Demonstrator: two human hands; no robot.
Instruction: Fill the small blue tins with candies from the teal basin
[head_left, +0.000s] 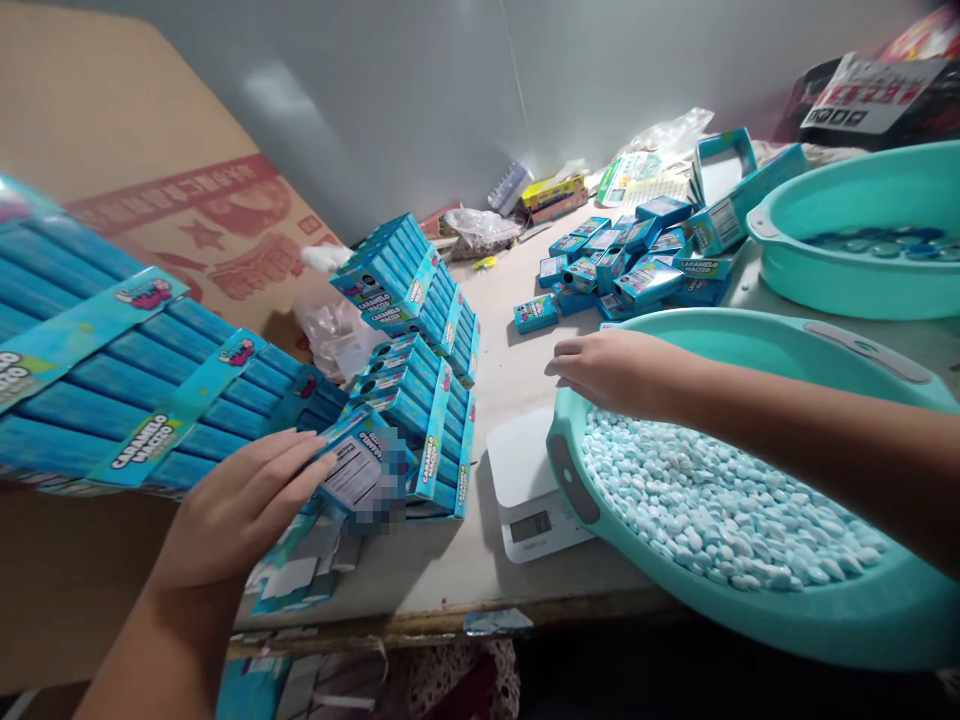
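Observation:
My left hand (240, 500) is closed around a blue candy box (349, 475), its printed back panel facing up. That box is in front of a stack of banded blue candy boxes (431, 430), and a blurred patch covers its right end. Over the left rim of a turquoise basin (750, 620) full of pale blue and white candies (697, 490) is my right hand (607, 370), palm down. Its fingers are loosely bent and slightly apart, with no object visible in them. Beneath and left of this hand, a white digital scale (525, 480) lies partly under the basin's rim.
A loose pile of small blue boxes (630, 260) lies behind the basin. A second turquoise basin (847, 270) stands back right. Banded blue bundles (150, 370) lean against a large cardboard carton (97, 110) at left. Plastic bags (480, 230) lie along the wall.

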